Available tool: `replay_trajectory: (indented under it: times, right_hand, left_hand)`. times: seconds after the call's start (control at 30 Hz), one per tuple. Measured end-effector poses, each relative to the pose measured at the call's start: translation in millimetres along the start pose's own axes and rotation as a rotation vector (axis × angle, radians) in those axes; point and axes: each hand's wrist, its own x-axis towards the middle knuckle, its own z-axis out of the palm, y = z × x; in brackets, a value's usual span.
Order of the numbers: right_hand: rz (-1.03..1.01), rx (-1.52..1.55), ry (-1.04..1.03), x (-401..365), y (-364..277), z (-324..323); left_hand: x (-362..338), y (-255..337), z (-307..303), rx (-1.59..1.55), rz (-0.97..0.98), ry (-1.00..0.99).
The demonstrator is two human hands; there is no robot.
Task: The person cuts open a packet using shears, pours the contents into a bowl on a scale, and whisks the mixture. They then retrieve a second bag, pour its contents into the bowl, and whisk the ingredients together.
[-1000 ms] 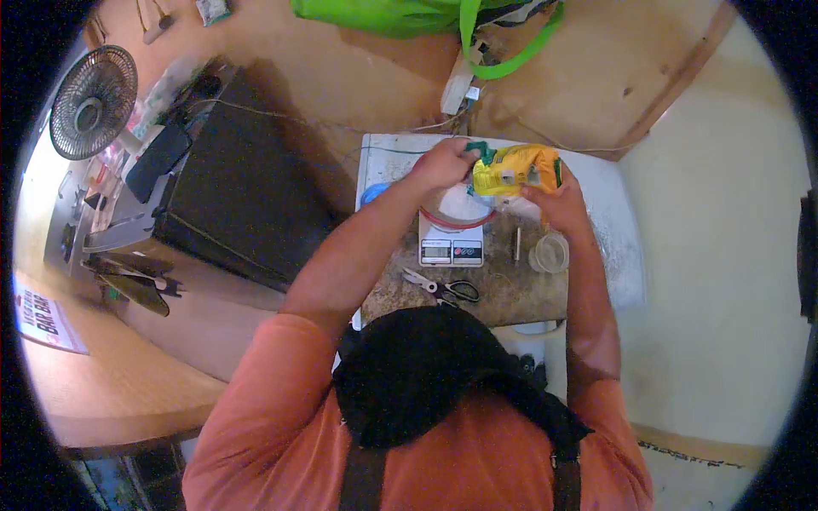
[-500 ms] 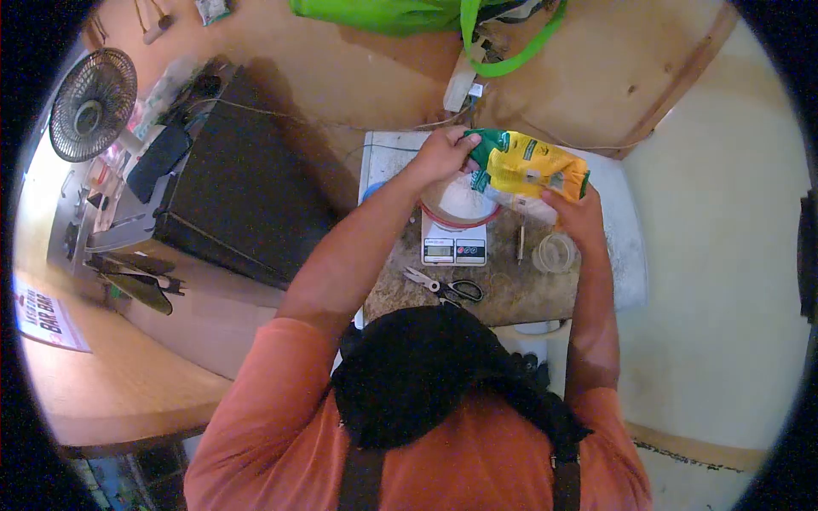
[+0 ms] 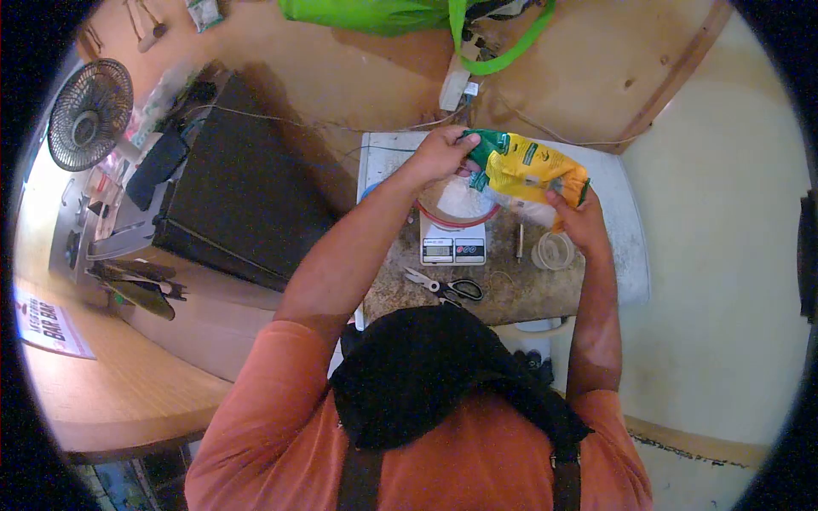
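Between my hands is a yellow and green plastic bag, tilted with its green end over a bowl. My left hand pinches that green end, and my right hand grips the lower right end. White powder lies in the red-rimmed bowl, which rests on a white kitchen scale. The scale's display is lit, but its digits are too small to read. Part of the bowl is hidden by my left hand and the bag.
Scissors lie on the worn tabletop nearest me. A clear plastic cup and a thin pen-like stick sit right of the scale. To the left stands a dark cabinet with a fan beyond. A green bag is at the back.
Both hands keep hold of the bag in nearly the same place. The whole view has shifted slightly, and the bag's tilt looks almost unchanged.
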Motion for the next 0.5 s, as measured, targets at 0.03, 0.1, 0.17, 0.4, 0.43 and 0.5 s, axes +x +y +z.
replay_trajectory:
  times: [0.03, 0.1, 0.17, 0.4, 0.43, 0.5]
  right_hand:
    - [-0.022, -0.017, 0.029, -1, -4, 1]
    - [-0.032, -0.029, 0.033, 1, 1, 2]
    - [-0.043, -0.042, 0.035, 3, 6, 1]
    - [0.067, 0.218, 0.150, 0, 23, 7]
    - [0.106, 0.155, 0.174, 1, 24, 8]
    - [0.062, 0.134, 0.138, -6, 8, 15]
  left_hand:
    - [-1, 2, 1, -0.014, -0.003, 0.017]
    - [-1, 3, 2, -0.028, -0.002, 0.035]
    - [4, 2, 1, 0.046, 0.035, 0.023]
    - [19, -14, 2, 0.101, 0.177, -0.113]
    - [18, -11, 5, 0.168, 0.193, -0.110]
    - [17, -6, 11, 0.237, 0.210, -0.110]
